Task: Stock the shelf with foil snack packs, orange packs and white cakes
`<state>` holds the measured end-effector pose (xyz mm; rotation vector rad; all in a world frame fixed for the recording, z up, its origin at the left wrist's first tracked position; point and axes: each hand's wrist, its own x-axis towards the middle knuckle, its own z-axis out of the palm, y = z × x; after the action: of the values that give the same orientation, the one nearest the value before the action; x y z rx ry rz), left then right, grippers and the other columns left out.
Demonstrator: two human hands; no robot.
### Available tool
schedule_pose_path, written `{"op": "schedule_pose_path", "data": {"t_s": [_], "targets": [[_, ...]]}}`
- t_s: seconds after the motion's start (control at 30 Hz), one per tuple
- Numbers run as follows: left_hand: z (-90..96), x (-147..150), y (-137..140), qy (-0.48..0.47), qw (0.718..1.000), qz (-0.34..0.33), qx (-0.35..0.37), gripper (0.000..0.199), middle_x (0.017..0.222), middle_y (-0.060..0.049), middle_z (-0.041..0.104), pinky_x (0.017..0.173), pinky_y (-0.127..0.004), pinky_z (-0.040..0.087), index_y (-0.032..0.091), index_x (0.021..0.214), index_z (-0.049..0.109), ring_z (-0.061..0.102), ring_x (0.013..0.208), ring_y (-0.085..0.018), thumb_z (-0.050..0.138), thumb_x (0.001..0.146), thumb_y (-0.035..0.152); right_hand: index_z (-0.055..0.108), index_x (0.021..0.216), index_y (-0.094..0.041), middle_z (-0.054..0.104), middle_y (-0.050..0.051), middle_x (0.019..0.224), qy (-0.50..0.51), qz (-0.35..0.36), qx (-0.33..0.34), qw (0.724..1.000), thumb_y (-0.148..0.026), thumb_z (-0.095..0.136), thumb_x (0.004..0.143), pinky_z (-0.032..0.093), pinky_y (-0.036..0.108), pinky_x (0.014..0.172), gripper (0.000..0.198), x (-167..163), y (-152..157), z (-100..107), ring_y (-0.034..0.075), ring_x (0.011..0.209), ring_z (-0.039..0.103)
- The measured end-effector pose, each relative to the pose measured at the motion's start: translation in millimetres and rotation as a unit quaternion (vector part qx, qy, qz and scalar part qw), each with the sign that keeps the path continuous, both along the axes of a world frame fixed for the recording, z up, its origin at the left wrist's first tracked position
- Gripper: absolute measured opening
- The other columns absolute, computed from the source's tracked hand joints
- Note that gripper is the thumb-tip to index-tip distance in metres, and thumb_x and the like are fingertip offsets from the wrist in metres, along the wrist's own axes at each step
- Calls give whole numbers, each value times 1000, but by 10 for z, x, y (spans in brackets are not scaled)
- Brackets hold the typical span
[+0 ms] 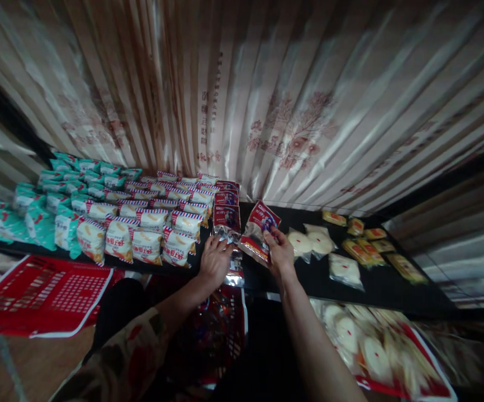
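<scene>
My right hand (280, 248) grips a red snack packet (261, 226) by its right edge, thumb on the printed front, and holds it tilted over the black shelf (284, 282). My left hand (217, 258) lies with its fingers over the front of a column of matching red packets (227, 216), touching the packaging. Under and beside that hand shows a shiny silver and red packet (236, 268). The left fingertips are partly blurred, but they look laid flat rather than wrapped round anything.
White snack bags (147, 245) stand in rows on the left, with teal bags (38, 223) beyond. Right of my hands lie round white packaged cakes (319, 241) and yellow packets (361, 251). Below are red baskets (53, 296), one holding white packaged goods (376, 357). A curtain (242, 100) hangs behind.
</scene>
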<state>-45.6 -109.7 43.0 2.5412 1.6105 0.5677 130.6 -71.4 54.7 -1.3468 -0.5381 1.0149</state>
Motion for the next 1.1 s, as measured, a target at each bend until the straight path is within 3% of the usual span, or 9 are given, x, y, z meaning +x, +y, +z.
{"op": "schedule_pose_path", "data": {"t_s": [0.1,0.2,0.33,0.53,0.77,1.1], "targets": [[-19,4,25,21,1000,-18,8,27,117,-12,62,104,-44,35,14,106,63,48,118,-28,53,82,22,61,104,-19,67,-3,68,3,3,22,1000,-40,80,49,53,28,56,62,-14,-24,-13,14,56,61],[-48,14,15,-1,999,8,33,33,133,-15,49,104,-44,35,12,112,60,34,130,-31,54,83,27,62,103,-18,68,-2,70,5,3,31,1000,-39,79,50,53,28,58,59,-40,-26,-34,14,59,62],[-84,61,52,-28,998,20,45,46,145,-12,34,108,-51,25,19,129,47,18,138,-32,50,85,33,61,103,-18,68,-2,69,20,11,22,999,-39,79,51,53,28,57,58,-74,-27,-21,14,57,62],[-150,105,72,-28,999,29,-5,46,144,-12,37,109,-54,21,20,127,49,23,136,-32,45,87,42,61,100,-19,67,-3,68,36,5,25,999,-34,79,50,52,26,53,55,-80,-39,-1,14,56,62],[-141,99,-170,-40,999,17,8,47,141,-14,40,109,-55,21,18,122,54,27,134,-33,51,82,43,60,106,-19,67,-2,68,24,17,9,1000,-36,77,52,53,28,56,59,-105,-23,-59,15,57,62],[-121,61,-563,-37,999,-4,0,66,137,-17,43,108,-59,17,17,131,44,19,136,-37,54,77,53,55,119,-18,70,5,84,-118,107,-7,987,-46,69,62,53,31,63,65,-198,67,-145,18,68,65]]}}
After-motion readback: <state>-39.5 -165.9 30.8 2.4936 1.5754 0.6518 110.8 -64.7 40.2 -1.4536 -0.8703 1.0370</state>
